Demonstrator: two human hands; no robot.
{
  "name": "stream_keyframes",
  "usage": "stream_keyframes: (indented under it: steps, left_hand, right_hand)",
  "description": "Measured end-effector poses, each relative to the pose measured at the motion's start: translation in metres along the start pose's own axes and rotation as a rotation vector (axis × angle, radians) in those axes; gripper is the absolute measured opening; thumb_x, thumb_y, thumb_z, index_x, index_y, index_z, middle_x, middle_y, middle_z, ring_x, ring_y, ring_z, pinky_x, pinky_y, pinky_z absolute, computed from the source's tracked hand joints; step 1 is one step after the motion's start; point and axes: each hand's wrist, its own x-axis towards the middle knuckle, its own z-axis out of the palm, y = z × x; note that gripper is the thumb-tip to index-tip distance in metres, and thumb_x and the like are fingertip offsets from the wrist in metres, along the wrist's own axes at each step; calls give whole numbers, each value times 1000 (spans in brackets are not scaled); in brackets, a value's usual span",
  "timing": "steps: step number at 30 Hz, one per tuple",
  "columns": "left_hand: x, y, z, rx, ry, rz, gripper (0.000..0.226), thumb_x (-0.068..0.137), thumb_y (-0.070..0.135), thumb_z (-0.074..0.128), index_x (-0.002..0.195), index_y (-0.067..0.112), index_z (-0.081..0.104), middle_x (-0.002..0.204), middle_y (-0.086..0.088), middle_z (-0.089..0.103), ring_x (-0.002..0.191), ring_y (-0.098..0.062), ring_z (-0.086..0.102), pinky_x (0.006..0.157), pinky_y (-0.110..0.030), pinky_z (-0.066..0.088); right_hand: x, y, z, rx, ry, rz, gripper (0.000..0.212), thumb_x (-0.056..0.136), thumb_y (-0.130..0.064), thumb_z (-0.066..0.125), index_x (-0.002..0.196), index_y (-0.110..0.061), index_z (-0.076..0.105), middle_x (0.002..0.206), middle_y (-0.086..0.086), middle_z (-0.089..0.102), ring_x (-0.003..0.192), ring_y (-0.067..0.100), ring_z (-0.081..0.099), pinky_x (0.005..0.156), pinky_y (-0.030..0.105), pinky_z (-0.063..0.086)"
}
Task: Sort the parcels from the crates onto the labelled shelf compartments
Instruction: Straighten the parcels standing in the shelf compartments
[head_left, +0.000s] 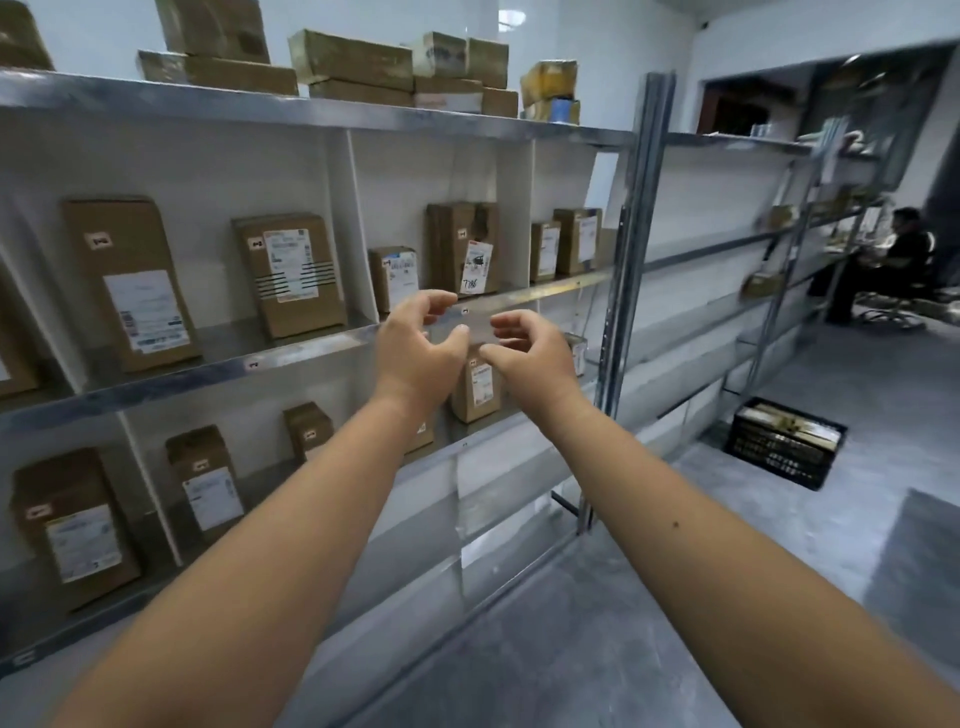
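Left hand (415, 353) and right hand (530, 358) hover loosely curled, apparently empty, before the shelf (156, 384); placement looks finished, so fetching another parcel from the crate (784, 441) comes next.

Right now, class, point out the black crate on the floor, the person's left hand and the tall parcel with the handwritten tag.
black crate (776, 460): head view, its front wall.
left hand (415, 356): head view, back of the hand.
tall parcel (448, 244): head view, bare cardboard left of its tag.

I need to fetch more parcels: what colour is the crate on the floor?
The crate is black; the head view shows it best.
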Motion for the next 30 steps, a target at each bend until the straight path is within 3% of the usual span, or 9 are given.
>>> stream_keyframes:
  steps: [6,10,13,16,19,24,30]
  left_hand:
    - [-1,-21,-25,19,34,-30,33,89,25,71,122,25,69,116,9,69,108,-11,64,95,-39,59]
    - [-3,-43,-59,60,96,-76,30,87,26,72,116,28,68,112,7,70,107,-15,66,94,-43,60]
    - [-8,-59,-93,120,148,-129,31,90,25,73,120,27,67,116,7,68,110,-14,64,93,-34,60]
    - [-19,-76,-139,202,225,-189,32,92,24,73,122,28,64,117,9,67,109,-11,63,89,-27,57]
    - [-38,-94,-191,269,342,-272,32,93,23,72,124,28,65,118,9,66,110,-9,61,91,-28,56]
    - [-65,-116,-281,366,495,-368,30,92,26,71,121,29,66,113,9,67,109,-13,62,94,-41,59]
    - [-74,-154,-374,431,657,-410,34,93,26,70,126,26,66,115,7,67,108,-13,63,90,-33,59]
  right_hand:
    - [6,-1,25,11,-73,-33,30,91,-19,73,119,-24,66,114,-5,68,108,13,64,92,32,58]
    - [11,-8,67,67,-202,-62,31,92,-19,74,120,-23,65,112,-6,68,106,11,65,80,20,56]
    - [12,-15,108,123,-305,-70,33,91,-20,77,120,-24,65,112,-7,67,106,10,65,83,22,58]
    - [9,-27,156,192,-403,-57,34,92,-19,77,123,-22,64,110,-8,66,103,7,64,75,13,54]
    - [2,-40,210,239,-496,-57,35,92,-19,77,124,-22,65,110,-7,66,103,8,64,80,20,57]
    - [-23,-69,296,333,-682,-74,37,92,-19,77,126,-22,64,111,-10,65,101,3,62,73,14,49]
    - [-42,-102,403,351,-798,-115,35,90,-19,79,122,-24,66,111,-7,68,104,8,66,77,20,54]
